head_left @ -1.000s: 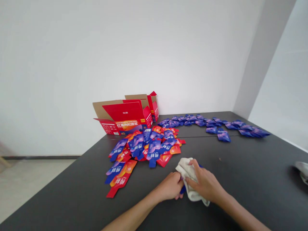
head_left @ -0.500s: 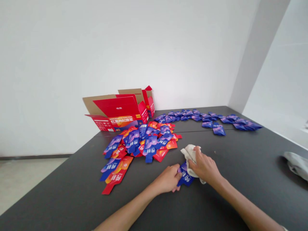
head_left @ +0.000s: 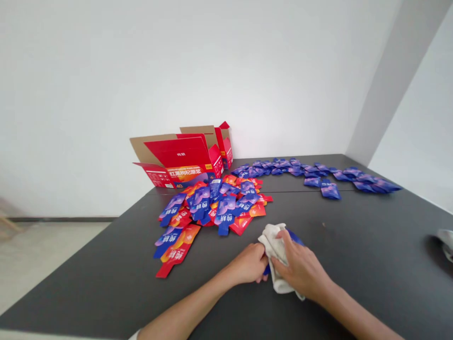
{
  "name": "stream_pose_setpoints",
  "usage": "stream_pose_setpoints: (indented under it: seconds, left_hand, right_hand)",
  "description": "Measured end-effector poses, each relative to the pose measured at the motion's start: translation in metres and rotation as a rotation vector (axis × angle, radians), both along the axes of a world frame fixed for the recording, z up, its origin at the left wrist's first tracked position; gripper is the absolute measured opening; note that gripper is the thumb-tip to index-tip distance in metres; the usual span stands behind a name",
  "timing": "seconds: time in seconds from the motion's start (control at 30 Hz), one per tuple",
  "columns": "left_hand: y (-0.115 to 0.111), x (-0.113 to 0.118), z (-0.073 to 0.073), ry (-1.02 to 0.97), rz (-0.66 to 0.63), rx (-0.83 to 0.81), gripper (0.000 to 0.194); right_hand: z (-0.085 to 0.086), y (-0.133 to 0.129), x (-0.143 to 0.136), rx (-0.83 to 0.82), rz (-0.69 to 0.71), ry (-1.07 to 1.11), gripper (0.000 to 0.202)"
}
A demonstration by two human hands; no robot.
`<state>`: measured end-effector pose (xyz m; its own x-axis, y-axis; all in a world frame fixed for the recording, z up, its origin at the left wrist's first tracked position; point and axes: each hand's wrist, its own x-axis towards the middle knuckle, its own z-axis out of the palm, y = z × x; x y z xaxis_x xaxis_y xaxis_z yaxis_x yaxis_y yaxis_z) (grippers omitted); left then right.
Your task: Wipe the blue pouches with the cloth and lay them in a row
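Note:
My left hand (head_left: 251,263) is closed on the edge of a blue sachet (head_left: 295,237), low over the near part of the dark table (head_left: 116,278). A folded white cloth (head_left: 278,250) lies across the sachet and hides most of it. Fingers of my right hand (head_left: 299,264) grip that cloth and press it against the sachet's face. Beyond my hands to the left spreads a loose pile of blue and red sachets (head_left: 226,208), overlapping one another.
Two open red cartons (head_left: 191,153) stand behind the pile, flaps up. A curved row of blue sachets (head_left: 311,170) runs along the table's far side, with one blue sachet (head_left: 330,190) in front. A greyish object (head_left: 446,238), cut off, lies at the right edge.
My right hand has drawn the cloth left and toward me over the sachet, covering its printed face. My left hand keeps its hold. The view has shifted slightly.

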<state>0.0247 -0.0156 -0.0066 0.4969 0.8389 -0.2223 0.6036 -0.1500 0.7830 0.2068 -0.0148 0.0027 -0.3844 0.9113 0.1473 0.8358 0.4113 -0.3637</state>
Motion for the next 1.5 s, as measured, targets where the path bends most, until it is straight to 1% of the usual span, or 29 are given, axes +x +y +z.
stream_pose_setpoints:
  seconds: [0.03, 0.13, 0.17, 0.2, 0.3, 0.33, 0.37, 0.47, 0.5, 0.53, 0.63, 0.67, 0.7, 0.77, 0.8, 0.83, 0.87, 0.93, 0.97, 1.0, 1.03, 1.1, 1.17, 1.2, 1.27, 1.33, 1.43, 1.5]
  left_hand:
    - [0.0, 0.0, 0.0, 0.002, -0.001, -0.001, 0.021]
    - [0.0, -0.001, 0.0, 0.005, -0.004, 0.003, 0.02]
    - [0.0, -0.001, 0.0, 0.006, -0.004, 0.003, 0.021]
    - [0.0, -0.001, 0.001, 0.007, -0.005, 0.002, 0.021]
    - [0.0, -0.001, 0.001, 0.014, -0.006, -0.008, 0.022]
    - [0.0, 0.0, 0.002, 0.014, -0.008, -0.009, 0.023]
    - [0.0, 0.0, 0.002, 0.012, -0.009, -0.009, 0.023]
    - [-0.001, 0.0, 0.004, 0.001, -0.01, 0.0, 0.021]
    - [-0.001, 0.0, 0.004, 0.0, -0.009, 0.001, 0.02]
    - [-0.001, 0.0, 0.004, 0.001, -0.008, 0.0, 0.02]
    - [-0.002, 0.0, 0.005, 0.009, -0.013, -0.009, 0.022]
    - [-0.002, 0.0, 0.005, 0.009, -0.015, -0.012, 0.022]
    - [-0.001, 0.0, 0.005, 0.009, -0.015, -0.012, 0.022]
    - [-0.001, 0.0, 0.004, 0.002, -0.01, -0.012, 0.02]
    - [-0.001, -0.001, 0.003, -0.003, -0.007, -0.012, 0.02]
    - [-0.001, -0.001, 0.002, -0.008, -0.004, -0.013, 0.02]
    - [-0.001, -0.001, 0.002, -0.013, -0.003, -0.016, 0.02]
    - [0.0, -0.001, 0.0, -0.028, -0.003, -0.022, 0.02]
    - [-0.001, -0.001, 0.0, -0.037, -0.001, -0.023, 0.02]
    - [-0.001, -0.001, 0.0, -0.049, 0.004, -0.023, 0.02]
    - [-0.001, 0.0, 0.001, -0.062, 0.01, -0.022, 0.02]
    - [-0.001, -0.001, 0.004, -0.098, 0.021, -0.017, 0.02]
    - [-0.001, -0.004, 0.012, -0.182, 0.049, -0.009, 0.022]
    - [0.0, -0.007, 0.017, -0.237, 0.072, 0.0, 0.025]
    - [0.004, -0.018, 0.031, -0.367, 0.178, 0.068, 0.03]
    - [0.011, -0.035, 0.046, -0.484, 0.36, 0.211, 0.032]
    - [0.026, -0.068, 0.062, -0.536, 0.566, 0.374, 0.031]
    - [0.038, -0.092, 0.065, -0.517, 0.672, 0.446, 0.03]
  right_hand:
    - [0.0, 0.001, 0.001, 0.0, -0.024, -0.018, 0.037]
    - [0.0, 0.007, 0.005, 0.011, -0.246, -0.118, 0.037]
    - [0.0, 0.009, 0.007, 0.02, -0.276, -0.128, 0.037]
    - [-0.001, 0.009, 0.008, 0.026, -0.254, -0.117, 0.037]
    - [-0.004, 0.005, 0.008, 0.029, -0.013, -0.032, 0.033]
    - [-0.005, 0.004, 0.007, 0.026, 0.029, -0.018, 0.032]
    - [-0.006, 0.003, 0.006, 0.025, 0.018, -0.021, 0.032]
    - [-0.006, 0.006, 0.007, 0.023, -0.183, -0.081, 0.034]
    - [-0.005, 0.007, 0.008, 0.021, -0.209, -0.088, 0.033]
    - [-0.004, 0.008, 0.009, 0.017, -0.191, -0.078, 0.034]
    - [-0.002, 0.007, 0.01, -0.009, 0.018, -0.018, 0.034]
    - [-0.001, 0.007, 0.01, -0.014, 0.042, -0.013, 0.035]
    - [-0.001, 0.008, 0.011, -0.015, 0.01, -0.022, 0.036]
    - [-0.001, 0.009, 0.011, -0.004, -0.14, -0.06, 0.036]
    - [-0.001, 0.009, 0.011, 0.001, -0.192, -0.07, 0.037]
    - [-0.001, 0.009, 0.011, 0.0, -0.191, -0.068, 0.037]
    - [-0.001, 0.008, 0.01, -0.005, -0.142, -0.054, 0.038]
    - [0.0, 0.006, 0.007, -0.023, 0.012, -0.013, 0.038]
    - [0.0, 0.006, 0.007, -0.032, 0.049, -0.003, 0.037]
    - [0.0, 0.007, 0.007, -0.037, 0.034, -0.007, 0.037]
    - [0.001, 0.01, 0.01, -0.037, -0.031, -0.022, 0.038]
    - [0.001, 0.019, 0.019, -0.04, -0.23, -0.073, 0.038]
    - [0.001, 0.03, 0.034, -0.054, -0.403, -0.122, 0.04]
    - [0.0, 0.034, 0.042, -0.069, -0.452, -0.137, 0.041]
    - [0.0, 0.039, 0.055, -0.102, -0.485, -0.145, 0.043]
    - [-0.001, 0.04, 0.062, -0.123, -0.479, -0.14, 0.046]
    - [-0.002, 0.038, 0.063, -0.128, -0.472, -0.138, 0.048]
    - [-0.003, 0.038, 0.062, -0.13, -0.466, -0.131, 0.05]
